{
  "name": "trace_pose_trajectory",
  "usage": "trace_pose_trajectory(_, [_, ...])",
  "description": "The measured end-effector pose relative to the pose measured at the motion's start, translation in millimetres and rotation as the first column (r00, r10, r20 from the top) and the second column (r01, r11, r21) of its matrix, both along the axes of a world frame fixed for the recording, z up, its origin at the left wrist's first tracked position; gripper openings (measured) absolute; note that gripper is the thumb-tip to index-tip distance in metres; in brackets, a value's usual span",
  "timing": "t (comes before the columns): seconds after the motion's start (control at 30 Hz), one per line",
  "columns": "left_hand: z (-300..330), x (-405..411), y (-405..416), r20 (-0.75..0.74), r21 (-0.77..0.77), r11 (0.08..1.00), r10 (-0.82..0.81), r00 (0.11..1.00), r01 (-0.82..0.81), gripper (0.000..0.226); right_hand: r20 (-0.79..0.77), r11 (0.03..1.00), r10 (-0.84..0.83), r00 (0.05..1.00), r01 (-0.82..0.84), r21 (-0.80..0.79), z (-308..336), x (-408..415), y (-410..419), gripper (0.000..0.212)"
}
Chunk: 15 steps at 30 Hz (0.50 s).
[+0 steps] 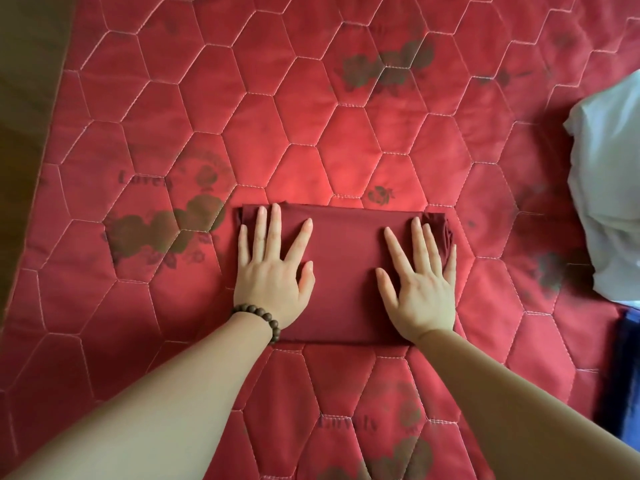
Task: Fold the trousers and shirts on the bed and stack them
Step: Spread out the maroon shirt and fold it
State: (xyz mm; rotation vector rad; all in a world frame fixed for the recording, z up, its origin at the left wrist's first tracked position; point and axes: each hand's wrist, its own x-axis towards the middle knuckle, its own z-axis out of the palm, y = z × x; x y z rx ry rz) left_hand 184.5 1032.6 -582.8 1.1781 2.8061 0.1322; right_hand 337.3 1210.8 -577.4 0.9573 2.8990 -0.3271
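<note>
Both palms down: left hand [273, 268] and right hand [420, 282], fingers straight and spread, gripping nothing, press the dark red folded garment [343, 271] onto the red quilted bed [311, 133]. Soft, light cloth (probably slippery); lift from underneath, at both ends.

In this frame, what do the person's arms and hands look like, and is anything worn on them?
Both forearms are bare, with no sleeves in view. The left hand has a bracelet of round brown wooden beads at its wrist. The right hand has nothing on its wrist. No rings, gloves or watch are visible.
</note>
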Motion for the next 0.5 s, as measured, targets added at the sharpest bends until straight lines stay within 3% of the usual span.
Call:
trace_pose_trajectory(0.2, [-4.7, 0.2, -1.8, 0.033, 0.081, 0.995, 0.063, 0.997, -0.066, 0.062, -0.012, 0.998, -0.023, 1.000, 0.024, 0.052, -3.6, -1.5, -2.3, 0.062])
trace_pose_trajectory(0.5, [-0.6, 0.0, 0.2, 0.050, 0.034, 0.995, 0.088, 0.995, -0.090, 0.070, -0.028, 0.990, -0.105, 0.994, 0.107, 0.090, -8.1, -1.3, -3.4, 0.063])
